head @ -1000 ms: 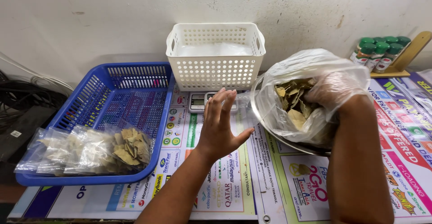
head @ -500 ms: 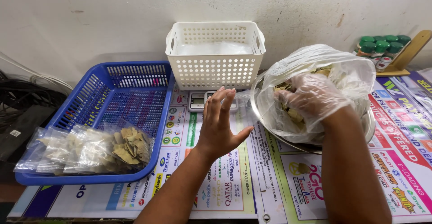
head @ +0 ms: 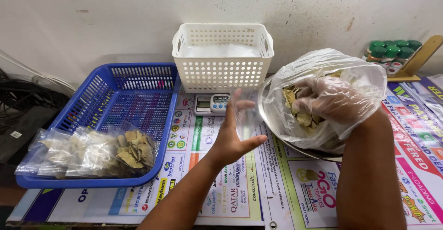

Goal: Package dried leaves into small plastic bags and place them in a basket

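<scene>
Head view: hands at a bag of dried leaves.
The gloved right hand [head: 333, 99] rests curled among dried leaves [head: 300, 112] inside the clear bag [head: 323, 68]; the left hand [head: 235, 133], spread and empty, hovers beside it near the scale [head: 211, 104].

The left hand [head: 233, 135] is raised upright, palm facing right, fingers [head: 236, 103] spread and blurred, thumb out. The gloved right hand [head: 330, 100] curls palm-down, far right, forearm reaching up from the near edge.
</scene>
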